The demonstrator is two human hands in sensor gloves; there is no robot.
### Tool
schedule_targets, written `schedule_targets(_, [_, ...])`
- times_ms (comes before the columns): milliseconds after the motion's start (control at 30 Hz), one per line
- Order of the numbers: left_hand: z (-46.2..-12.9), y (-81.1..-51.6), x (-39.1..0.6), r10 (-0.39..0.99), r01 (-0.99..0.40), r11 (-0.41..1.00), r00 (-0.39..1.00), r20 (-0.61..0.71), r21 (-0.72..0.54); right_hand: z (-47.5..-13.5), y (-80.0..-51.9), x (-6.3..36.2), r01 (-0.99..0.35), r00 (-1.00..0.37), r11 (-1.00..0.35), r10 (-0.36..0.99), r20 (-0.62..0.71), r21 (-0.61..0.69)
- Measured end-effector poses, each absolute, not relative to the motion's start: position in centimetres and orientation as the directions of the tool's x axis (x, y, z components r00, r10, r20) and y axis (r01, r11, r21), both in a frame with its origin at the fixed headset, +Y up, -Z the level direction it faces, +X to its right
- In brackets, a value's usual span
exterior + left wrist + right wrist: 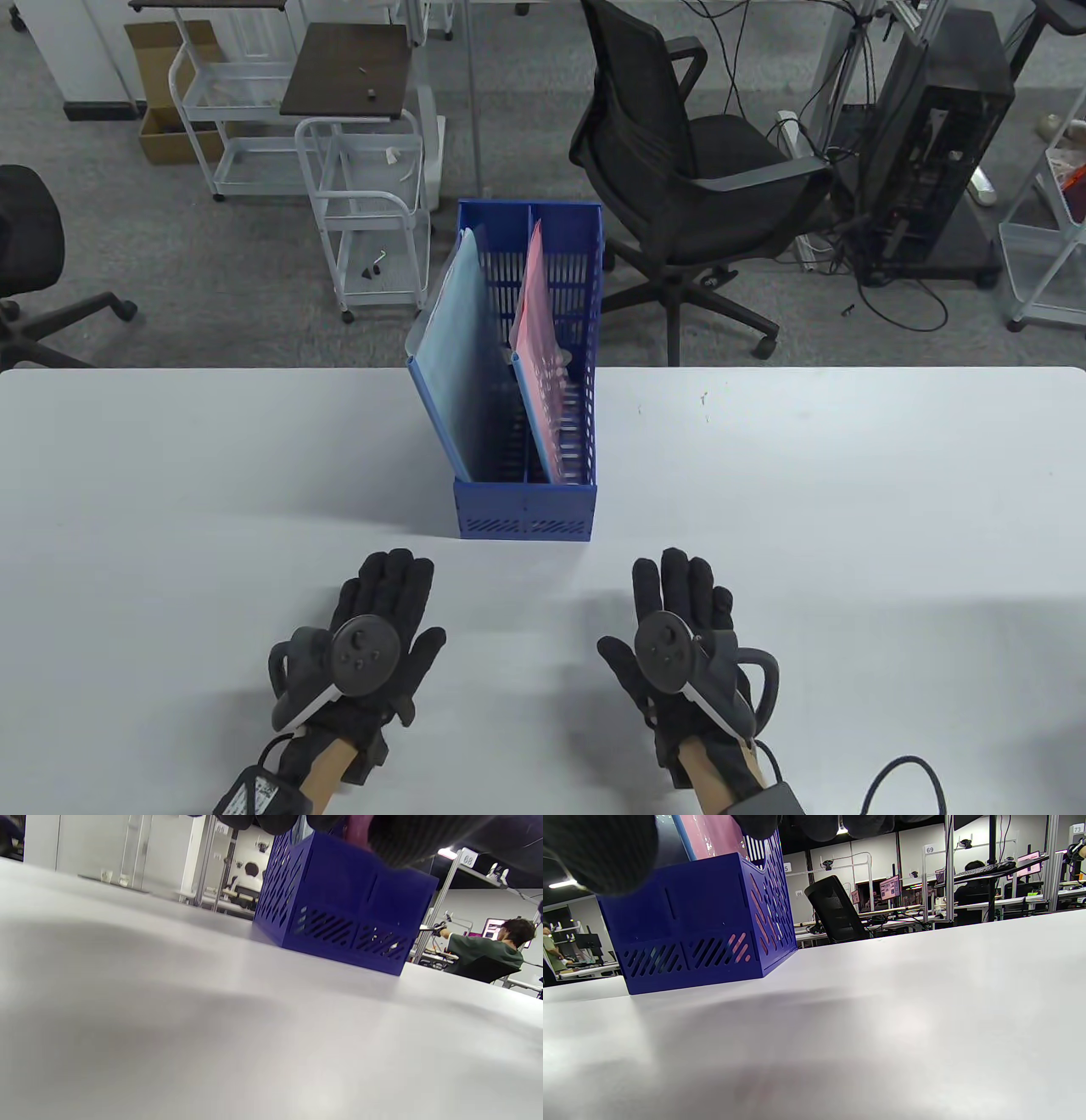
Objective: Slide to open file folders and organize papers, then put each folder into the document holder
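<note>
- The blue document holder stands upright on the white tabletop, at the middle, its far end reaching the tabletop's far edge.
- Inside the holder, a pale blue folder leans in the left compartment and a pink folder leans in the right one, with the centre divider between them. Both stand on edge and rise above the holder's low front wall.
- The left hand lies palm down on the tabletop in front of the holder and to its left, near but not touching it. Its grip is slack: fingers stretched forward, nothing held.
- The right hand lies the same way in front of the holder and to its right, also apart from it, fingers straight and empty.
- The wrist views agree: each shows bare tabletop between the camera and the holder's slotted front wall, with pink visible through the slots on the right side.
- No folder or loose paper lies on the tabletop around the holder in any view.
- Judging by this, the filing step looks done for both folders that can be seen, and the task appears to be at or very near its end, with the hands at rest.
- If anything remains, the next move would call only for a check that each folder sits fully down in its compartment. Whether the papers inside are tidy cannot be told from here.
- Any nudge should be light, since the leaning folders could tip the holder's load sideways.
</note>
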State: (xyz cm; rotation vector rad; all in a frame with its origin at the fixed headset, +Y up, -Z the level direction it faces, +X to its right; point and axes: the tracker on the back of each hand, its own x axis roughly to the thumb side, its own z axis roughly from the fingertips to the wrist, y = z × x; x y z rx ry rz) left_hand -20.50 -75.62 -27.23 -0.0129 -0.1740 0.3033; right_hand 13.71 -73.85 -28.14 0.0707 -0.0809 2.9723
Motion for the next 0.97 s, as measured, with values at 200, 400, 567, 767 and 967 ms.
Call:
schedule_targets(200, [-27.0, -75.2, -21.5, 0.284, -0.288, 0.958, 0.948, 0.144, 0.01, -28.2, -74.3, 13.1, -0.138, -0.989, -0.99, 0.136, 0.064, -0.03])
schedule_targets(400, [-26.9, -74.6, -22.1, 0.232, -0.241, 0.969, 0.965, 0.12, 0.058, -28.0, -74.3, 12.5, -0.133, -0.988, -0.99, 0.129, 0.083, -0.038])
schedule_targets(567, [-27.0, -74.7, -22.1, 0.218, -0.224, 0.973, 0.969, 0.12, 0.047, -28.0, -74.5, 12.4, -0.115, -0.99, -0.993, 0.112, 0.084, -0.031])
schedule_targets(767, [-27.0, -74.7, -21.9, 0.206, -0.212, 0.976, 0.971, 0.12, 0.042, -28.0, -74.4, 12.4, -0.108, -0.992, -0.994, 0.106, 0.076, -0.03])
schedule_targets(967, [-26.9, -74.6, -21.8, 0.182, -0.19, 0.98, 0.976, 0.116, 0.055, -28.0, -74.3, 12.4, -0.093, -0.993, -0.995, 0.091, 0.07, -0.023])
